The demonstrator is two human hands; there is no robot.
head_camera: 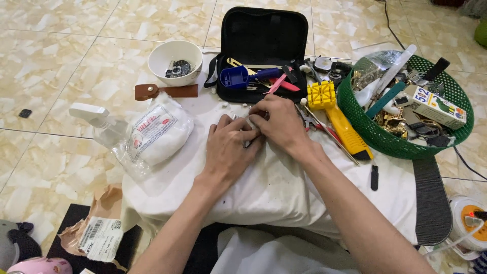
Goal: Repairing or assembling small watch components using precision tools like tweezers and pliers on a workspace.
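Head view: both hands meet at the middle of a white cloth (274,187) spread over a low cushion. The left hand (231,147) lies knuckles up, fingers curled inward and pressed against the right hand (276,122), whose fingers are bunched at the tips. Between them sits a small metal part (247,117), barely showing; pinched, it seems, though which fingers hold it I cannot tell.

Just beyond the hands, an open black tool case (264,35) with a blue tool (236,77) and pink tweezers (279,83). Far left of it, a white bowl (175,61) holding dark metal bits, and a brown leather strap (165,92) nearer. To the left, a bag of cotton (154,134) and a spray bottle (99,122) touching it. To the right, a yellow tool (337,119) lies near the right wrist, and beside that a green basket (385,144) crammed with parts and a small box (436,106).
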